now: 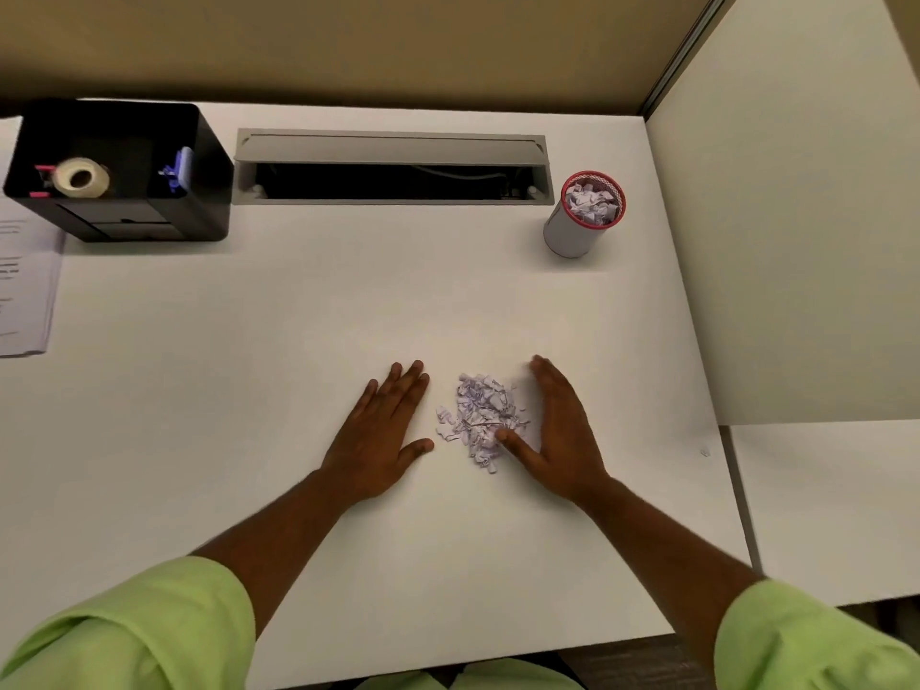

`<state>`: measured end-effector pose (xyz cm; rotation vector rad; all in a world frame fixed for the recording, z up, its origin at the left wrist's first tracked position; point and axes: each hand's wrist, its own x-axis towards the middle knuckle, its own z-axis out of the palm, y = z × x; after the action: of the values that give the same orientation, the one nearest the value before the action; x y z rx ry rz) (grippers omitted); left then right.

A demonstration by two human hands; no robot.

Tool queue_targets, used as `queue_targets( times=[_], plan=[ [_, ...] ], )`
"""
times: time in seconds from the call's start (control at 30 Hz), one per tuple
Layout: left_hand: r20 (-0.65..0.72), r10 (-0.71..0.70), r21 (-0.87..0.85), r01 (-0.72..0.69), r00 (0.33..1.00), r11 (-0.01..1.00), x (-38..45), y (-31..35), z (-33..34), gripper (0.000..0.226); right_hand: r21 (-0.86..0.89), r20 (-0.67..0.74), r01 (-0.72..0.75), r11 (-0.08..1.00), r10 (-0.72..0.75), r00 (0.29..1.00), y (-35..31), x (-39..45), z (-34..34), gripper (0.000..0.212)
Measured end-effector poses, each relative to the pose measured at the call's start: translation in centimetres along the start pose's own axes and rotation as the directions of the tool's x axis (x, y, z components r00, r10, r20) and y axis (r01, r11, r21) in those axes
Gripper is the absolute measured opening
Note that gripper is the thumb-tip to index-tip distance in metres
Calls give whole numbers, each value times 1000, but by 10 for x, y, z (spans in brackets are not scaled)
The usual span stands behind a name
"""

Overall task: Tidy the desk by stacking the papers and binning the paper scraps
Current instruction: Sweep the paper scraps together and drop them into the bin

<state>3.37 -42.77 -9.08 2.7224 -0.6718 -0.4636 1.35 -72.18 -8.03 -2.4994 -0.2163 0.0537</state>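
Note:
A small heap of pale lilac paper scraps [480, 418] lies on the white desk [298, 316]. My left hand [383, 430] rests flat on the desk just left of the heap, fingers spread, holding nothing. My right hand [562, 430] stands on its edge against the heap's right side, its thumb touching the scraps. A small round bin [580, 226] with a red rim stands at the back right, filled with scraps. A stack of printed papers [22, 291] lies at the far left edge, partly out of view.
A black desk organiser [124, 211] with a tape roll [82, 177] and blue clips sits at the back left. An open grey cable hatch [393, 169] runs along the back. Partition walls stand behind and to the right. One stray scrap [705, 452] lies near the desk's right edge.

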Motion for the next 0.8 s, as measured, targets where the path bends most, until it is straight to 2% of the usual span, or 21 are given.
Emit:
queue_targets(
  times=[0.1, 0.17, 0.3, 0.4, 0.53, 0.63, 0.8],
  plan=[
    [27, 23, 57, -24, 999, 998, 8, 4, -4, 79, -167, 29, -45, 985, 51, 998, -6, -31, 14, 119],
    [41, 13, 107, -18, 999, 994, 14, 10, -4, 78, -220, 44, -46, 974, 58, 997, -17, -38, 28, 123],
    [41, -29, 103, 25, 999, 994, 25, 25, -4, 80, -190, 15, -79, 979, 84, 996, -31, -18, 45, 109],
    [36, -40, 71, 38, 999, 997, 32, 30, -12, 79, -152, 26, -37, 988, 42, 999, -29, 2, 50, 98],
    [3, -84, 13, 84, 996, 996, 35, 27, -23, 82, -165, 126, 119, 979, -98, 987, -27, 15, 35, 88],
    [59, -80, 45, 77, 995, 996, 29, 13, -24, 90, -242, 259, 273, 931, -209, 943, -29, 21, 21, 75],
    [141, -47, 94, 33, 989, 995, 22, 0, -19, 91, -384, 387, 319, 867, -163, 908, -39, 32, 9, 67]
  ],
)
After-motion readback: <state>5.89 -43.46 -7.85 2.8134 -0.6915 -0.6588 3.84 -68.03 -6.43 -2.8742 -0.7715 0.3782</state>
